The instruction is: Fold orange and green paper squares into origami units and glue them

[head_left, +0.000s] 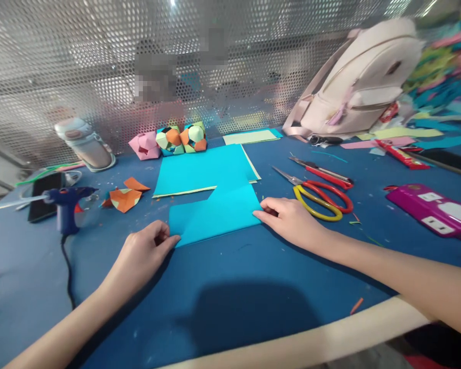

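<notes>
A bright blue sheet of paper (215,218) lies near the middle of the table, folded along its near edge. My left hand (148,246) pinches its near left corner between thumb and fingers. On the right side, my right hand (282,218) grips the edge the same way. Just beyond lies a stack of blue and pale paper (200,166), partly covered by the sheet. Scissors (315,197) with red and yellow handles rest close to my right hand. Folded orange paper pieces (126,197) lie beyond my left hand.
A blue glue gun (67,205) with its cord stands left, by a phone (42,195) and a bottle (86,143). Paper balls (171,141) sit at the back. Rightward are a red cutter (325,173), a purple power strip (434,207) and a backpack (361,82).
</notes>
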`<state>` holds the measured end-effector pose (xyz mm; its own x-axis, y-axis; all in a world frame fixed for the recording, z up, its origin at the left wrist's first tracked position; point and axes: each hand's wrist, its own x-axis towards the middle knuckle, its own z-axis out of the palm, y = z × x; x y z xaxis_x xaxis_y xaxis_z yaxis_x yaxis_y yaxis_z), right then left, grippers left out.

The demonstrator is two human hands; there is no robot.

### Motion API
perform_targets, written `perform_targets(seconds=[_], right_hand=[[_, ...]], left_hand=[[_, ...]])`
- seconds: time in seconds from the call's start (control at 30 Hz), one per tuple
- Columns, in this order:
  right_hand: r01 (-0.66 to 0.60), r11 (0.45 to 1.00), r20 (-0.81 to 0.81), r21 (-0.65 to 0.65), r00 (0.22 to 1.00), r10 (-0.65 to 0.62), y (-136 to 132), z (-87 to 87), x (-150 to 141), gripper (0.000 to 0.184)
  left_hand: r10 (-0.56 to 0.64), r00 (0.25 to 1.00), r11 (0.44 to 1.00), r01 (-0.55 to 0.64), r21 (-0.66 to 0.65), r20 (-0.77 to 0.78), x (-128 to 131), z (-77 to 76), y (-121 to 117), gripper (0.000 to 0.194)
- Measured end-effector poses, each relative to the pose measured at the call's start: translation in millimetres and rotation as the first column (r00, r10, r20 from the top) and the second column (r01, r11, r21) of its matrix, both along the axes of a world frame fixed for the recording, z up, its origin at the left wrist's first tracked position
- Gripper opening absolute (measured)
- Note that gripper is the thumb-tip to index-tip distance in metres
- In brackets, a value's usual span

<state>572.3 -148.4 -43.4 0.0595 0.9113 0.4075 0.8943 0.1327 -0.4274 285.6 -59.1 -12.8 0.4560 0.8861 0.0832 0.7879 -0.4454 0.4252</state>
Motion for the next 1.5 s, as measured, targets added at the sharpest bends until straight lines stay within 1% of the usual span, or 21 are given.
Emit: perform_targets(seconds=[0.17, 0.27, 0.43, 0.63, 1.1, 1.17, 1.27, 1.37, 1.5], right_hand=[[0.01, 1.0, 0.022, -0.005, 1.0, -0.01, 0, -0.5, 0, 0.021], [0.006, 1.0, 0.061, -0.006, 0.998, -0.006, 0, 0.1, -1, 0.018], [-0.007, 1.0, 0.127, 0.003, 0.992, 0.007, -1, 0.6, -3, 0.018], [-0.038, 0.999, 0.165, 0.004, 0.986, 0.037, 0, -1.3, -2, 0.016], [-0.017, 1.0, 0.221, -0.021, 0.975, 0.021, 1, -1.2, -2, 0.014], [-0.02, 0.999, 0.243, -0.025, 0.97, 0.025, 1, -1.7, -3, 0.014], [-0.02, 0.999, 0.279, -0.025, 0.96, 0.027, 1, -2.3, -3, 0.014], [-0.001, 1.0, 0.305, -0.019, 0.952, 0.006, 1, -2.5, -3, 0.009], [0.035, 0.999, 0.343, -0.01, 0.939, -0.029, 0, -3.2, -3, 0.024]], left_hand=[[0.005, 1.0, 1.0, -0.005, 0.005, -0.023, 1, 2.1, -1, 0.029], [-0.005, 0.999, 1.0, 0.005, 0.018, -0.032, 1, 2.0, -3, 0.028], [-0.029, 0.999, 0.996, 0.032, 0.078, -0.039, 0, 1.0, -5, 0.026], [-0.082, 0.996, 0.984, 0.087, 0.157, -0.039, 1, 0.0, -6, 0.023], [-0.103, 0.991, 0.974, 0.118, 0.191, -0.084, 0, -1.0, -8, 0.022], [-0.104, 0.99, 0.968, 0.123, 0.217, -0.098, 0, -3.1, -8, 0.02], [-0.12, 0.99, 0.955, 0.136, 0.264, -0.078, -1, -8.3, -8, 0.016], [-0.149, 0.986, 0.938, 0.163, 0.305, -0.069, -4, -14.0, -7, 0.024], [-0.153, 0.973, 0.904, 0.208, 0.374, -0.17, -7, -17.2, -7, 0.028]])
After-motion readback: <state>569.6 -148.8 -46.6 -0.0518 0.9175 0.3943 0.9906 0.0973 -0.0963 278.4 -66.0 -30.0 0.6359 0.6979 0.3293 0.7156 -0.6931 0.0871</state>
